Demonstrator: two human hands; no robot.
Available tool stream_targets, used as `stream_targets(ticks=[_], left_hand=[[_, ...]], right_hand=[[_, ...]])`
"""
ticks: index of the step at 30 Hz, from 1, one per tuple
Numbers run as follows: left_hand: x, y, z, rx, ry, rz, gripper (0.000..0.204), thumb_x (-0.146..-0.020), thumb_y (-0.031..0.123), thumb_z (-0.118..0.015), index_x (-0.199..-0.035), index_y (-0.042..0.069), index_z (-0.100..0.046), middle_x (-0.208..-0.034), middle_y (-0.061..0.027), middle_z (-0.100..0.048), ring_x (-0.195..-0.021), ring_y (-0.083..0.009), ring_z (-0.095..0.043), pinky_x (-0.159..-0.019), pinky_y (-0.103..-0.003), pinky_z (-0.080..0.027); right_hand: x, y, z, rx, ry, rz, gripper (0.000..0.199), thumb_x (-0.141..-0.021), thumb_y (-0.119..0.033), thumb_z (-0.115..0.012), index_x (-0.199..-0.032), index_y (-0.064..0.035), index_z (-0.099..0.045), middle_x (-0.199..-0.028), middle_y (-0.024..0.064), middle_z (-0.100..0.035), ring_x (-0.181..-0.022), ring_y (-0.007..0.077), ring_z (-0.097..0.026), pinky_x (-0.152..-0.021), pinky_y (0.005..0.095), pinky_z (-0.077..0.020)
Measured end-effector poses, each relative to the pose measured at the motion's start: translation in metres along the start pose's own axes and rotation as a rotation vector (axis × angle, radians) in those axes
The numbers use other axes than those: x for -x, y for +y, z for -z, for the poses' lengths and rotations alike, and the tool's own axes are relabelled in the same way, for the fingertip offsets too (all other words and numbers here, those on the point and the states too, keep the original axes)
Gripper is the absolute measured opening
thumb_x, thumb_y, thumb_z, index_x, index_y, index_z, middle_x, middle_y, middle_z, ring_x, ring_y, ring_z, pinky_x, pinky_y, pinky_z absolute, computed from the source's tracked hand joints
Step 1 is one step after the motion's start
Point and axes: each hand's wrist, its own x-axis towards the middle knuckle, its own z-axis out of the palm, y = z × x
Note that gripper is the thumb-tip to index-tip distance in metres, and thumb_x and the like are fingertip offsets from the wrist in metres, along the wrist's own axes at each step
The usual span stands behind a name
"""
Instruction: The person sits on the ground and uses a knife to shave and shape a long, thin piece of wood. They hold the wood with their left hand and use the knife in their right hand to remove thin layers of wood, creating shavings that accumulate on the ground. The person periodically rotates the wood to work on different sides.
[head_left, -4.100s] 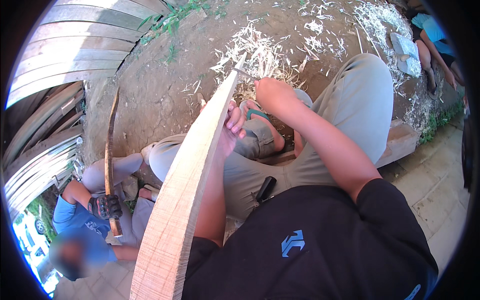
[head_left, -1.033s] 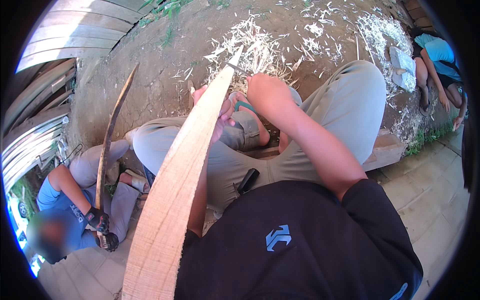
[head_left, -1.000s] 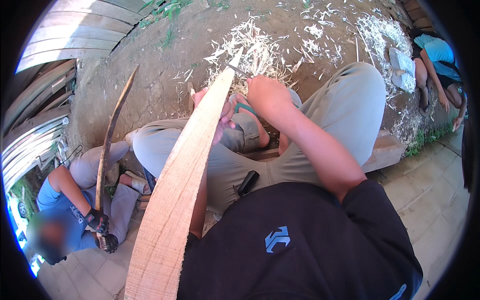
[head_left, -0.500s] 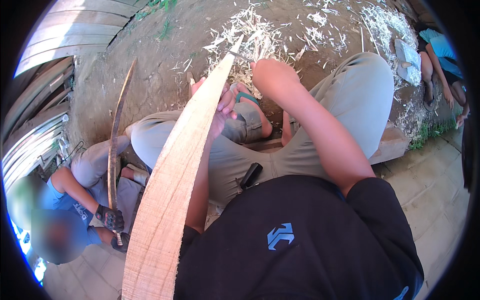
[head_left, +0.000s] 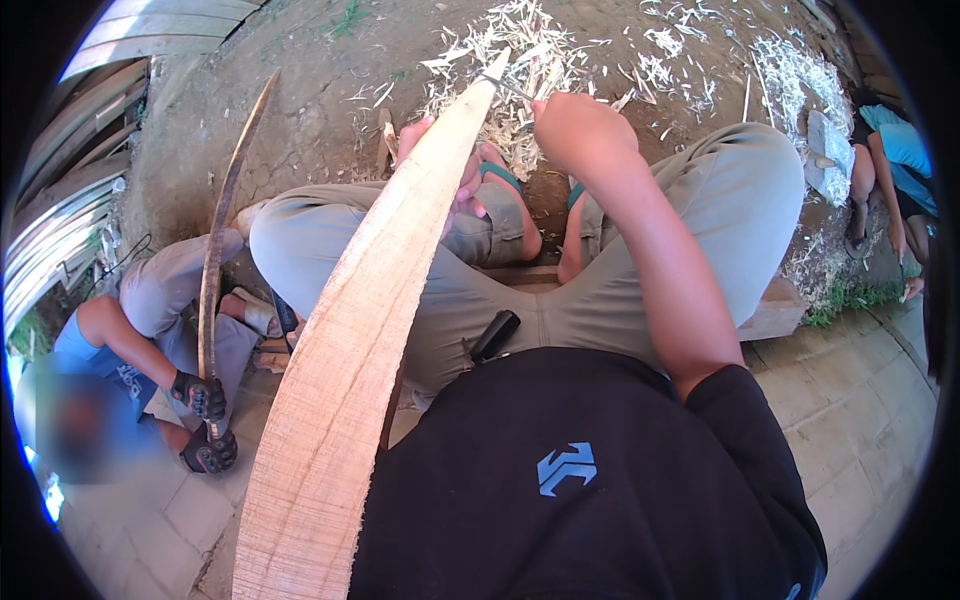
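Note:
A long, pale wooden board [head_left: 350, 310] runs up from the lower edge over my lap and tapers to a point. My left hand [head_left: 468, 190] is closed around it from beneath, below the tip; its fingers show at both edges and the palm is hidden. Near the pointed end, my right hand [head_left: 583, 135] is closed around a knife whose handle is hidden in the fist. The thin dark knife blade [head_left: 510, 89] lies against the board's right edge by the tip.
Wood shavings [head_left: 525, 45] cover the dirt beyond my feet. To my left a person's gloved hands [head_left: 207, 425] hold a long curved wooden strip [head_left: 215, 240]. Another person [head_left: 885, 175] crouches far right. Stacked planks [head_left: 85, 150] stand at the left. A dark object [head_left: 495, 335] hangs at my waist.
The view has shifted a little. Both hands, the knife and the board's tip now appear slightly higher and further right. The knife stays at the board's edge near the tip.

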Motion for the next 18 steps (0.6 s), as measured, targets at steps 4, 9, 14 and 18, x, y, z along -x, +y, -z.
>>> stream_targets(ticks=[4,9,14,18], left_hand=[[-0.003,0.002,0.003,-0.009,-0.057,0.000,0.054,-0.097,0.054,-0.035,-0.082,0.005,-0.052,-0.057,-0.0014,-0.037,-0.055,-0.0179,-0.047,-0.054,-0.041,-0.058],[0.004,0.000,0.001,0.032,-0.016,0.009,0.052,-0.097,0.051,-0.034,-0.082,0.005,-0.052,-0.058,-0.0018,-0.037,-0.056,-0.0180,-0.047,-0.056,-0.042,-0.060],[0.002,-0.001,0.005,0.067,-0.097,-0.004,0.051,-0.098,0.049,-0.033,-0.086,0.004,-0.055,-0.059,-0.0027,-0.038,-0.058,-0.0183,-0.048,-0.058,-0.042,-0.060],[0.005,-0.006,0.011,0.092,-0.121,0.008,0.055,-0.099,0.049,-0.033,-0.098,0.001,-0.059,-0.061,-0.0040,-0.040,-0.059,-0.0197,-0.048,-0.058,-0.042,-0.060]], right_hand=[[-0.005,0.003,-0.013,0.012,0.056,0.031,0.049,-0.103,-0.037,-0.034,-0.104,-0.0015,-0.069,-0.101,0.0206,-0.070,-0.096,0.0381,-0.068,-0.087,0.0479,-0.0529],[0.008,-0.014,-0.008,0.027,0.009,0.046,0.048,-0.104,-0.036,-0.034,-0.105,-0.0016,-0.068,-0.103,0.0212,-0.070,-0.099,0.0379,-0.067,-0.087,0.0480,-0.0530],[-0.008,-0.006,-0.020,0.031,0.038,0.019,0.048,-0.104,-0.036,-0.034,-0.106,-0.0018,-0.068,-0.104,0.0207,-0.070,-0.100,0.0374,-0.067,-0.087,0.0479,-0.0528],[0.001,-0.008,-0.016,0.025,0.014,-0.021,0.049,-0.104,-0.037,-0.034,-0.107,-0.0013,-0.068,-0.105,0.0205,-0.069,-0.101,0.0371,-0.067,-0.087,0.0476,-0.0528]])
